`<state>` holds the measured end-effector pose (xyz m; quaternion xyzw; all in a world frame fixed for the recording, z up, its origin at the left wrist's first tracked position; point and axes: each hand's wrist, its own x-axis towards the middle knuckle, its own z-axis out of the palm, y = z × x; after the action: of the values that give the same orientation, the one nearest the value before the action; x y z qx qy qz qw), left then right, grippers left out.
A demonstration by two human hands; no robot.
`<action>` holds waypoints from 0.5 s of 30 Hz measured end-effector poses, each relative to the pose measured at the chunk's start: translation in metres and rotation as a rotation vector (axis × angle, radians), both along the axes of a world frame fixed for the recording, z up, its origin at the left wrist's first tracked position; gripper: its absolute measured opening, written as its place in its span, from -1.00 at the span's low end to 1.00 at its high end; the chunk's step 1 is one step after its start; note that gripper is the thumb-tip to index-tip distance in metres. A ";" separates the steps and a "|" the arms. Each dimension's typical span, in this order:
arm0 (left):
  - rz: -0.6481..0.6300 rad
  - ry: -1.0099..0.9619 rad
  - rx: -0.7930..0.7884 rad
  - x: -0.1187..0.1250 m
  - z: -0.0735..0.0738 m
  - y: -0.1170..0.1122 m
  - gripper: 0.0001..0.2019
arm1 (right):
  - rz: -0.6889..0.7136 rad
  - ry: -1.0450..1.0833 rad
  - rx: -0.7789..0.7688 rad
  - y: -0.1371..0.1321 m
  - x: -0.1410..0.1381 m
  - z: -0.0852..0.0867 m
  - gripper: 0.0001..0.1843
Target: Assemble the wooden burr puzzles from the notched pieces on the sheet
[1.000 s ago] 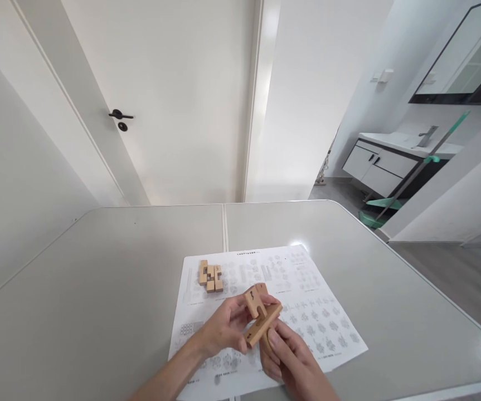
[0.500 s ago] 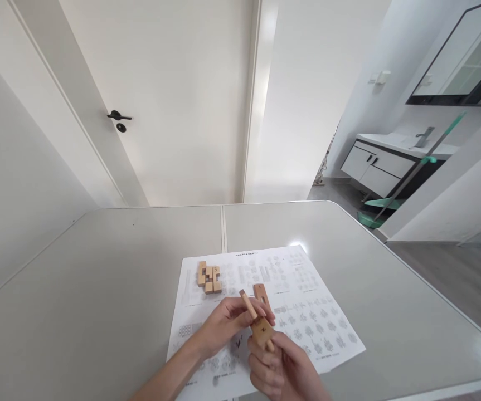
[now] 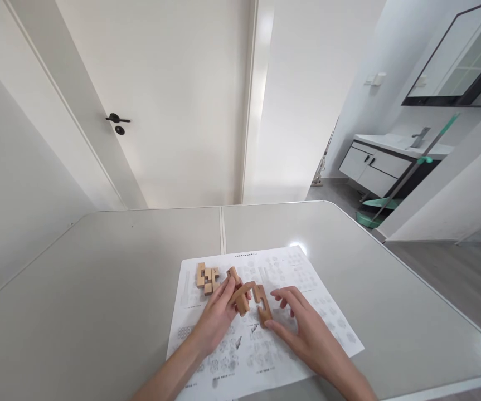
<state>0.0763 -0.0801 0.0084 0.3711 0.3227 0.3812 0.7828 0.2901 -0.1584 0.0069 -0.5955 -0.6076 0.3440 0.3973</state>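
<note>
Over the paper sheet, my left hand (image 3: 219,314) grips a few crossed wooden puzzle pieces (image 3: 241,295), one slim piece sticking out to the right. My right hand (image 3: 305,328) is open, fingers spread, its thumb at the lower end of a flat notched wooden piece (image 3: 264,309) that lies on the paper. Further left, several light notched wooden blocks (image 3: 207,275) lie close together; my left hand partly hides their right side. How the held pieces fit together is partly covered by my fingers.
The printed paper sheet (image 3: 273,367), covered in small diagrams, lies on a grey table (image 3: 110,301) with a seam. Behind the table stands a white door (image 3: 173,100) with a black handle. To the right are a sink cabinet (image 3: 376,164) and a green dustpan (image 3: 368,218).
My right hand has let go of the wooden pieces and moved right to the flat notched piece. My left hand has kept hold of the pieces, now turned and nearer the light blocks.
</note>
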 end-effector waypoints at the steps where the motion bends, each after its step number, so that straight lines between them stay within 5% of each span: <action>1: -0.008 0.009 0.007 0.000 0.000 0.000 -0.70 | -0.009 -0.020 -0.005 0.001 -0.003 -0.003 -0.68; 7: 0.020 0.073 0.037 0.005 0.000 -0.004 -0.61 | -0.156 -0.155 0.020 0.012 -0.026 -0.028 -0.71; 15: 0.049 0.110 -0.006 0.006 -0.003 -0.006 -0.47 | -0.144 -0.485 0.042 0.021 -0.028 -0.039 -0.76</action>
<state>0.0818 -0.0858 0.0055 0.3811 0.3756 0.3784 0.7553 0.2617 -0.1374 -0.0324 -0.6940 -0.6481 0.1491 0.2758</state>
